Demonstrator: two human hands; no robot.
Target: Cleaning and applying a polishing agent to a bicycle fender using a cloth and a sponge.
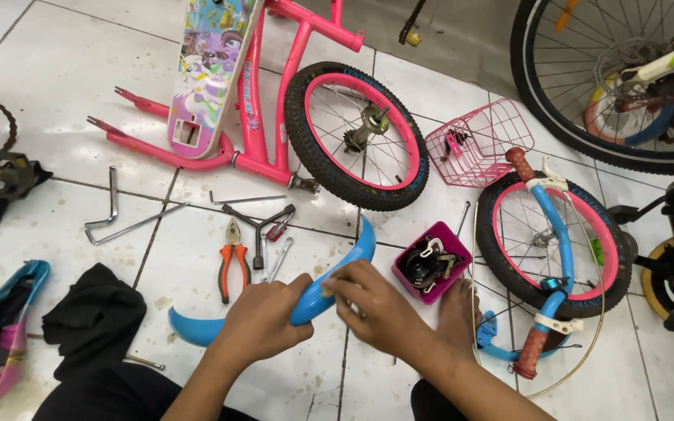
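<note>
- A white tiled floor [64, 70], stained in places, carries a small bicycle taken to pieces, with another bike's big wheel [618, 86] at the far right corner.
- The person sits at the near edge; the left hand [263, 320] is wrapped around the middle of a curved blue mudguard [329, 284], and the right hand [376, 308] pinches its upper stretch, fingers closed on it.
- The mudguard's lower tip rests on the tiles near a black cloth [91, 316]; its upper tip points toward the small pink-rimmed wheel [356, 136].
- Risk, as I judge it: the thin plastic could twist or slip, since only the two hands steady it.
- Orange-handled pliers [233, 265], hex keys [115, 214] and a Y-shaped wrench [263, 222] lie just beyond the hands, easy to knock.
- A pink tray of small parts [434, 261] sits just beside the right hand; an elbow could tip it.
- The pink frame [267, 101], pink basket [477, 144] and blue handlebar [551, 234] crowd the far side.
</note>
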